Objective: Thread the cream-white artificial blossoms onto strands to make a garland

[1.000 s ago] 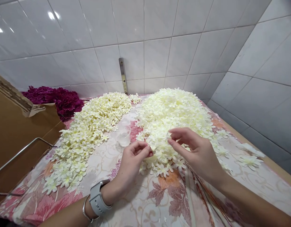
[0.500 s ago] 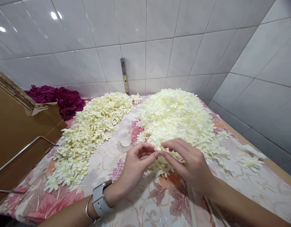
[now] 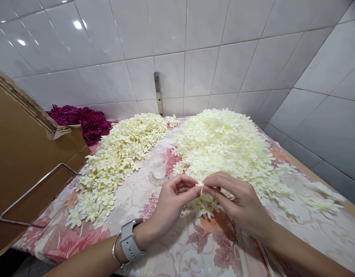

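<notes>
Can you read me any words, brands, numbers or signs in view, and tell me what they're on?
No readable text, brand, number or sign shows anywhere.
Watch: its face is turned away, so nothing on it can be read.
Cardboard box: no print shows.

Small work corner, apparently a home or workshop, though which is unclear
Pale glossy tiles (image 3: 168, 34) line both walls above a table with a floral cloth (image 3: 171, 250), and a cardboard box (image 3: 27, 165) stands beside heaps of cream flowers (image 3: 220, 146)

no readable text, no visible numbers
</notes>
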The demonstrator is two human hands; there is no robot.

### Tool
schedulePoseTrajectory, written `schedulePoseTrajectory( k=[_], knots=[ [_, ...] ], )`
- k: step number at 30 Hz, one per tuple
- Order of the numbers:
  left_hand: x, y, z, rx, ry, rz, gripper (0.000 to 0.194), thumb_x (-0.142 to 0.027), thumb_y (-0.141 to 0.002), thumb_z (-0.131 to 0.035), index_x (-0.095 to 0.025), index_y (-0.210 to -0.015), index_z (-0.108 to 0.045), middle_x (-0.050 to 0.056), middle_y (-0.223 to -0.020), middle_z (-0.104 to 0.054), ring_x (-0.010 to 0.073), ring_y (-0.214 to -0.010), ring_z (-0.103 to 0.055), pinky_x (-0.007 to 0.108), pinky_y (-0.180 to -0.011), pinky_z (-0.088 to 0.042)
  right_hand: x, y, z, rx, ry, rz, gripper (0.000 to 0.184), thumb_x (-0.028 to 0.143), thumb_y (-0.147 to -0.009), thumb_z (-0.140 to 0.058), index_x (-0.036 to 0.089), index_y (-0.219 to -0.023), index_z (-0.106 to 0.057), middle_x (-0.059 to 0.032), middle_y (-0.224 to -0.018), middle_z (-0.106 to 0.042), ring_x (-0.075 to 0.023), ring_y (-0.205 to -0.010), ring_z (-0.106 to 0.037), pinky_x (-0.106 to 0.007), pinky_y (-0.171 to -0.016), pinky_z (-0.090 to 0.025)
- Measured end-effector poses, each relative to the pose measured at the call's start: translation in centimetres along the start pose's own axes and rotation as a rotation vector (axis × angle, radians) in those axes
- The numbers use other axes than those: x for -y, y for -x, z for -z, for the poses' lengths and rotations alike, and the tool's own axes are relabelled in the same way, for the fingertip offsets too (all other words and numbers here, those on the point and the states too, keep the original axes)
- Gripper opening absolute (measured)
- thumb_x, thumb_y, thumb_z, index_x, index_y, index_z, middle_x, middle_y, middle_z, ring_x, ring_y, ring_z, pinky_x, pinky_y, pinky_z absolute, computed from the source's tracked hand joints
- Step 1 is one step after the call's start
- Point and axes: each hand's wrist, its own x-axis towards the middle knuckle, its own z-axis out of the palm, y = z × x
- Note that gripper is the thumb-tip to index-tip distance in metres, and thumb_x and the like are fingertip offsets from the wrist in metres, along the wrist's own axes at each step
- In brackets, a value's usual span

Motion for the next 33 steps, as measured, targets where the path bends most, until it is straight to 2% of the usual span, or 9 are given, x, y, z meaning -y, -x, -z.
schedulePoseTrajectory(
  k=[4,10,13,17,25,33],
  knots=[
    [0.06,0.04,0.04,0.007,0.034,0.012,0.016,-0.026,-0.066,-0.074,-0.016,-0.074,-0.064,0.001,-0.074,-0.063,0.0127,-0.072,-0.061,0.024,-0.069,-0.048,0.22,-0.04,0.11,-0.015,-0.007,-0.034,0.012,0.012,-0.084,-0.053,0.02,-0.077,-0.059,-0.0017,-0.071,-0.063,-0.0136,-0.067,-0.06,-0.024,-0.06,-0.047],
    [0.04,0.05,-0.06,0.007,0.045,0.026,0.014,-0.024,-0.067,-0.074,-0.015,-0.072,-0.064,0.001,-0.073,-0.063,0.0116,-0.071,-0.061,0.022,-0.068,-0.047,0.31,0.31,-0.17,-0.108,0.091,0.09,0.014,0.009,-0.083,-0.052,0.021,-0.082,-0.061,-0.0033,-0.075,-0.067,-0.0136,-0.067,-0.063,-0.022,-0.059,-0.049],
    [0.02,0.08,-0.09,0.005,0.034,0.014,0.013,-0.023,-0.068,-0.073,-0.016,-0.073,-0.063,0.001,-0.073,-0.064,0.0115,-0.071,-0.061,0.021,-0.067,-0.046,0.34,0.44,-0.27,-0.111,0.095,0.087,0.015,0.009,-0.084,-0.052,0.02,-0.082,-0.061,-0.0034,-0.075,-0.067,-0.0138,-0.067,-0.063,-0.022,-0.06,-0.05],
    [-0.01,0.11,-0.09,0.01,-0.018,-0.028,0.014,-0.023,-0.067,-0.073,-0.015,-0.072,-0.062,0.001,-0.072,-0.063,0.0108,-0.069,-0.059,0.02,-0.064,-0.045,0.35,0.31,-0.05,-0.075,0.022,-0.029,0.014,0.014,-0.084,-0.052,0.02,-0.077,-0.063,-0.0019,-0.071,-0.067,-0.0136,-0.065,-0.063,-0.023,-0.058,-0.048],
    [0.1,0.02,-0.02,-0.022,-0.09,-0.095,0.014,-0.026,-0.069,-0.071,-0.015,-0.071,-0.062,0.001,-0.072,-0.061,0.0122,-0.069,-0.057,0.022,-0.065,-0.045,0.56,-0.08,0.48,0.037,-0.262,-0.411,0.016,0.028,-0.083,-0.055,0.019,-0.073,-0.064,-0.0019,-0.072,-0.067,-0.0154,-0.065,-0.062,-0.024,-0.057,-0.048],
    [0.06,-0.12,0.11,-0.061,-0.079,-0.07,0.013,-0.023,-0.066,-0.069,-0.016,-0.067,-0.058,-0.001,-0.064,-0.057,0.0107,-0.061,-0.054,0.021,-0.058,-0.043,0.76,-0.42,0.5,0.077,-0.434,-0.524,0.018,0.033,-0.081,-0.057,0.018,-0.073,-0.064,-0.0018,-0.067,-0.064,-0.0143,-0.063,-0.061,-0.023,-0.055,-0.049]
  ],
)
